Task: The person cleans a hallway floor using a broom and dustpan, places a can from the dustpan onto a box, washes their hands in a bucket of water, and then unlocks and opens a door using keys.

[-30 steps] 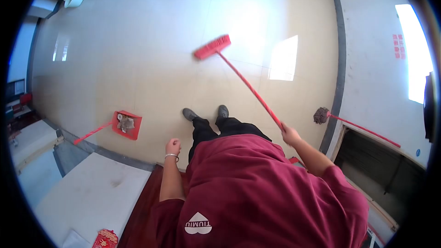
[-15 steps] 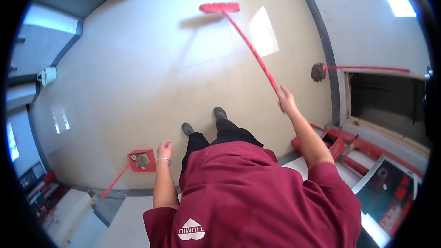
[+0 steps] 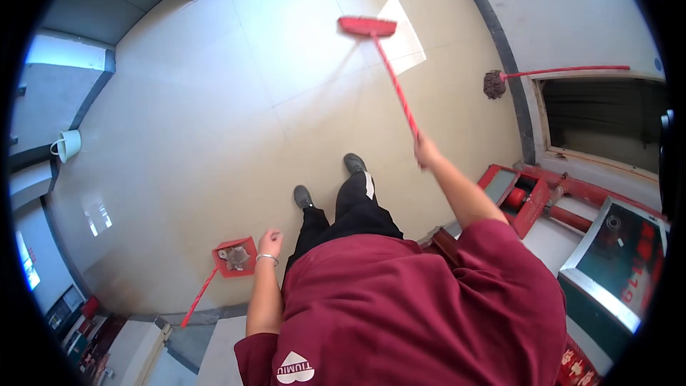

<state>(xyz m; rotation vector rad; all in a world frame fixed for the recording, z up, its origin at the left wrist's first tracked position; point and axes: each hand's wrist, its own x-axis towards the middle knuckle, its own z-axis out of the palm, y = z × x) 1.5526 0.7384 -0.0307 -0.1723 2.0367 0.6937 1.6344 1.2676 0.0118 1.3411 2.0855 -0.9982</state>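
My right hand (image 3: 425, 151) grips the upper end of a red broom (image 3: 396, 86), its arm stretched forward. The broom's wide red head (image 3: 367, 26) is far ahead over the pale tiled floor, beside a bright patch of light. My left hand (image 3: 270, 243), with a bracelet at the wrist, hangs low at my side with its fingers curled and nothing seen in them. Just left of it, a red long-handled dustpan (image 3: 246, 249) lies on the floor with grey debris (image 3: 234, 257) inside.
A mop (image 3: 494, 84) leans against the right wall by a dark framed opening (image 3: 600, 125). At the right stand an open red box (image 3: 532, 204) and a glass-fronted cabinet (image 3: 607, 257). A pale bucket (image 3: 68, 146) is by the left wall.
The broom has swung right and its head appears lower, with its shadow nearer. My right hand has come slightly left and closer in. The view has shifted a little.
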